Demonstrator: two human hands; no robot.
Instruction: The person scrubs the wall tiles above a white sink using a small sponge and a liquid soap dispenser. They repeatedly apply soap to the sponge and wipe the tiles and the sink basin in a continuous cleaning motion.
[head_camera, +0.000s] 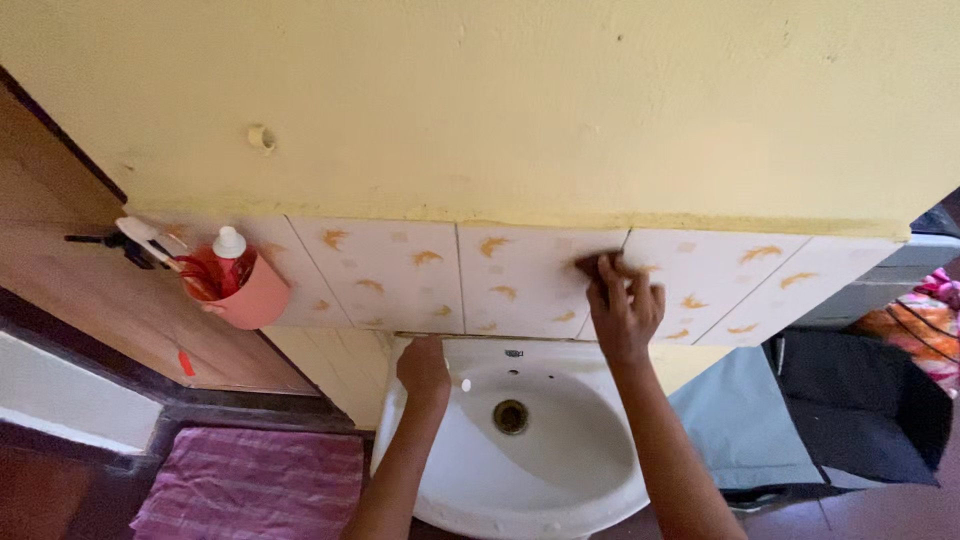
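Right hand presses a dark cloth against tile, grip pinching; left hand fisted on sink rim.

Left hand curled low, right hand raised, fingers pressed forward

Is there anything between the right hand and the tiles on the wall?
Yes. The right hand presses a small dark pad against the white tiles, so the pad lies between the fingers and the tiles. Nothing else visible blocks it.

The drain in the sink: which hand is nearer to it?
Left. The left hand rests on the sink rim, just left of the drain. The right hand is higher, pressed on the tiles.
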